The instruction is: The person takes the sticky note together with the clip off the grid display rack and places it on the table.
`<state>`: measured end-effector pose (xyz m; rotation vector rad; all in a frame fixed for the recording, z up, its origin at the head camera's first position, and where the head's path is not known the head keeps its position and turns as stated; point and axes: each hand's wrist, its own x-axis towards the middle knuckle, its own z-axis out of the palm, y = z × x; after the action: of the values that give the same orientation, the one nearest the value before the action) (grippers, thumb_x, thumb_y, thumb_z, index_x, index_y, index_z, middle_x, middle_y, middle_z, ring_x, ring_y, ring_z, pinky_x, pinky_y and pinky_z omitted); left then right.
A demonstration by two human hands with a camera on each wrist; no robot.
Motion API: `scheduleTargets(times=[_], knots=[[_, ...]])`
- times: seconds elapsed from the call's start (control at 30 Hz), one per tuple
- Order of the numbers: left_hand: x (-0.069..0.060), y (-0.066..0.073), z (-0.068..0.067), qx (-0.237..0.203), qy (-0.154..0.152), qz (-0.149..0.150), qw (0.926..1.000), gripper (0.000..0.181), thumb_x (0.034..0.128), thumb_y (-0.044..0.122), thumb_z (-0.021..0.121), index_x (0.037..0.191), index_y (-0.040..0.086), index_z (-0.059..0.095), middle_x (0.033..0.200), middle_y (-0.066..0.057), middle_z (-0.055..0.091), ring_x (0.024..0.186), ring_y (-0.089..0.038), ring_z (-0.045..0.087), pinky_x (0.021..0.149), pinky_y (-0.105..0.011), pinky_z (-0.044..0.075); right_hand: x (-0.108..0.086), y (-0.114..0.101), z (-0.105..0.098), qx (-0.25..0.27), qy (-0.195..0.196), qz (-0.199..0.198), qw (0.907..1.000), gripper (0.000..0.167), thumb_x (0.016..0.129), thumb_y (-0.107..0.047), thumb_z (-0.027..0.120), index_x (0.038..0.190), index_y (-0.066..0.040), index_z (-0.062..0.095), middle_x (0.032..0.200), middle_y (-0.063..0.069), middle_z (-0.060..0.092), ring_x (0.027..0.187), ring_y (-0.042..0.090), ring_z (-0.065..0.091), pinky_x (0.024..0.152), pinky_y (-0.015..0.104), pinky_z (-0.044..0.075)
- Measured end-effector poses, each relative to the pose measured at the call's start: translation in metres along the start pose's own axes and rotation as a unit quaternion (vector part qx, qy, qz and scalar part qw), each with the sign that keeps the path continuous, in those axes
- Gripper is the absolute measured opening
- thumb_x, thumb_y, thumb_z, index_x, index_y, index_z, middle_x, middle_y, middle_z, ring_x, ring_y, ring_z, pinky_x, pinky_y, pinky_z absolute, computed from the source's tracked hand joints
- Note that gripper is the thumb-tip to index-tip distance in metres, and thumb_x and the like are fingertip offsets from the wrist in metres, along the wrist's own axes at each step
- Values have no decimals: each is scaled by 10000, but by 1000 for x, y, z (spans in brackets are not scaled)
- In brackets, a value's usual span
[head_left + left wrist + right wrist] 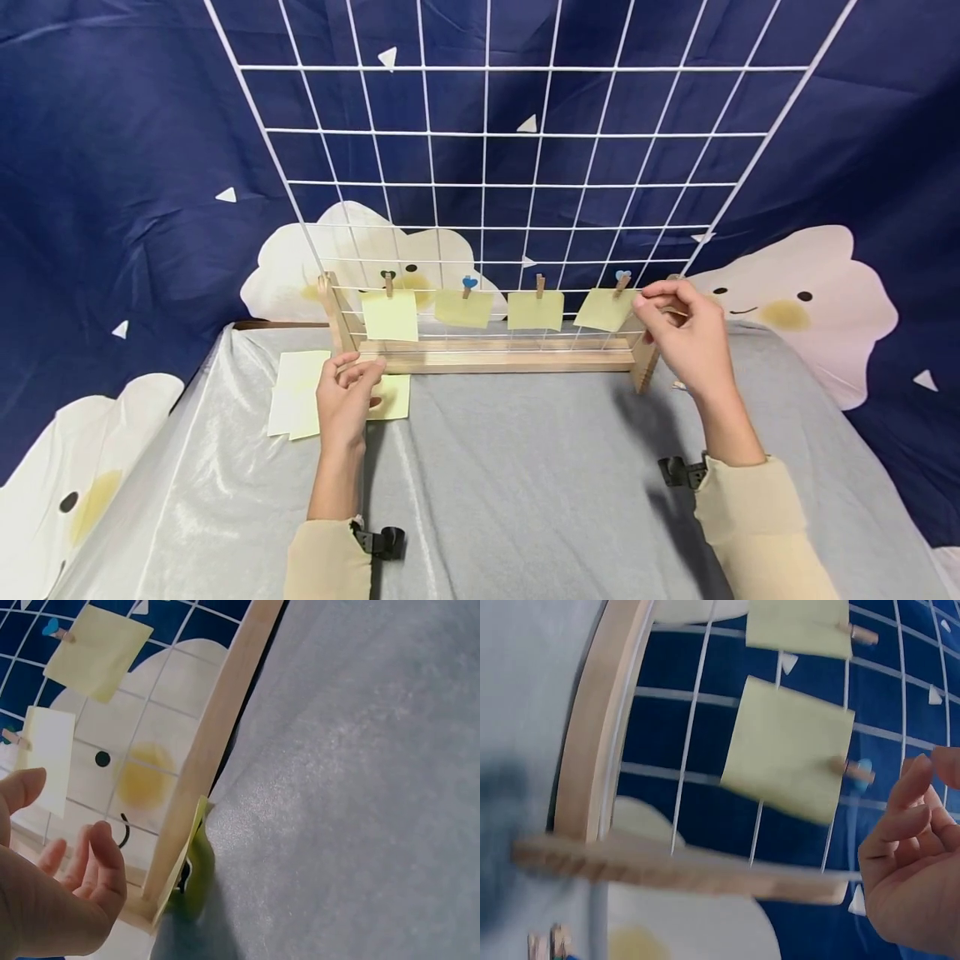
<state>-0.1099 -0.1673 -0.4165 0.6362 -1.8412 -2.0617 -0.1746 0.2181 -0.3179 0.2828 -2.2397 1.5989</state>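
Hovering empty, loosely curled: left hand [345,405] by loose notes [297,392], right hand [688,335] beside plain clipped note [602,310].

The right hand [915,877] is at the right edge of the frame, fingers bent, apart from the clip [847,768] fixing the central note [787,750] to the grid [681,776]. A second note [799,626] is clipped at upper centre. The stand [594,735] occupies the left; two loose pegs [560,941] are partly visible at lower left.
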Motion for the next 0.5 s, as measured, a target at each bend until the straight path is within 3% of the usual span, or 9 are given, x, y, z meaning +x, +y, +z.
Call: scheduleTargets(times=[0.23,0.5], knots=[[3,2,2,55,-112,29,9999,570,912,222,777,1350,35,464,1001,5,674,880,-163,626,631,-287,561,-4,-13,26,363,-373,-121,9986,201,935,-20,699,1074,109,633,817,-87,662,511,70,585,530,192,513],[5,5,5,74,-148,33,9999,587,915,203,766,1383,47,449,997,8,660,880,-125,607,611,-274,553,-2,-24,51,212,-801,-393,9958,211,940,-82,721,1093,53,667,883,19,658,542,96,605,533,208,507]])
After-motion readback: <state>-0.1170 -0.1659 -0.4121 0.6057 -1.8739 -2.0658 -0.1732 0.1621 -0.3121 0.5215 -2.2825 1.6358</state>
